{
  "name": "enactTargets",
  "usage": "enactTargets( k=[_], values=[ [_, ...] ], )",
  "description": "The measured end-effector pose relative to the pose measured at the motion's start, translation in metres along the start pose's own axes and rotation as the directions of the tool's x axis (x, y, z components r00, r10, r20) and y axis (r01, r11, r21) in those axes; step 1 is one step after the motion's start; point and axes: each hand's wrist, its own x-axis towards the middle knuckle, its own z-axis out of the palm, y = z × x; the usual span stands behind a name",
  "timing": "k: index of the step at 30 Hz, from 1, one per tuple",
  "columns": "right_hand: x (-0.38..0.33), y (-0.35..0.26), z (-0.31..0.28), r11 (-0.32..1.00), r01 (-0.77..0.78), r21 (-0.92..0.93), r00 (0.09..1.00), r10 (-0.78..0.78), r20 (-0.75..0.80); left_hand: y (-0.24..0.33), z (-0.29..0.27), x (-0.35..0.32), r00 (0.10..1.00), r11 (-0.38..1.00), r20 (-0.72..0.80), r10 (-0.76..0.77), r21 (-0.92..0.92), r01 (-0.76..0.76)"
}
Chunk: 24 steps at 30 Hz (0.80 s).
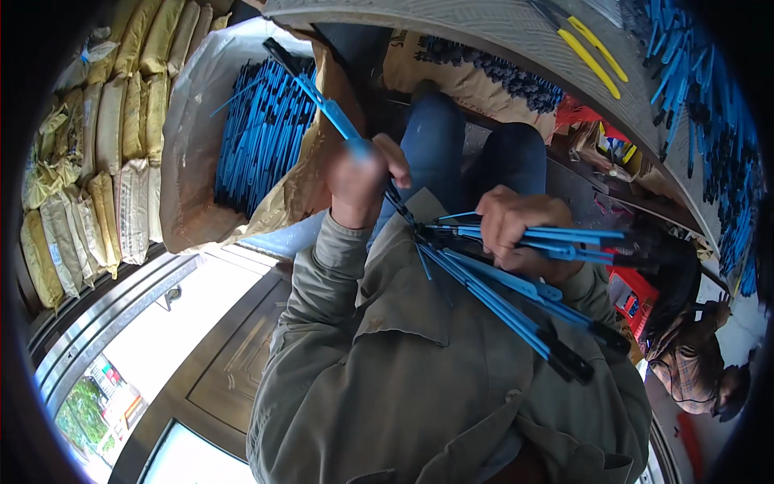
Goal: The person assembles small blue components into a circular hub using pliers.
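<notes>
My left hand point(356, 184) is closed round a long blue strip with a black end point(339, 121), which slants up over the carton; part of this hand is blurred. My right hand point(524, 222) is closed on several thin blue strips with black ends point(576, 240), pointing right. More of these blue strips point(492, 298) fan out below it, across my jacket front. Their narrow ends meet in a dark cluster point(418, 226) between my hands. I cannot tell what joins them there. To the left, the open paper-lined carton point(189, 145) holds many similar strips point(262, 133).
Yellow-handled pliers point(592, 56) lie on the grey worktable point(484, 28), with a heap of blue strips point(709, 137) at its right. Packed yellowish bundles point(105, 137) are stacked at left. Brown paper point(451, 85) holds dark-ended pieces beyond my knees. Another person point(689, 355) is at right.
</notes>
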Motion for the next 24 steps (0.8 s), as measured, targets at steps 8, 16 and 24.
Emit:
enactTargets(
  k=[8, 16, 24],
  values=[
    [0.008, -0.002, 0.012, 0.985, -0.171, -0.008, 0.963, 0.165, -0.213, 0.019, 0.027, -0.003, 0.991, 0.884, 0.101, -0.089, 0.466, 0.032],
    [0.012, 0.01, 0.029, 0.996, -0.082, -0.029, 0.879, 0.058, -0.473, 0.005, 0.052, -0.005, 1.0, 0.908, -0.029, 0.003, 0.418, 0.009],
    [0.01, 0.012, 0.038, 0.998, -0.053, -0.033, 0.834, 0.026, -0.551, 0.0, 0.051, -0.014, 0.995, 0.806, -0.03, 0.096, 0.589, -0.06]
  ],
)
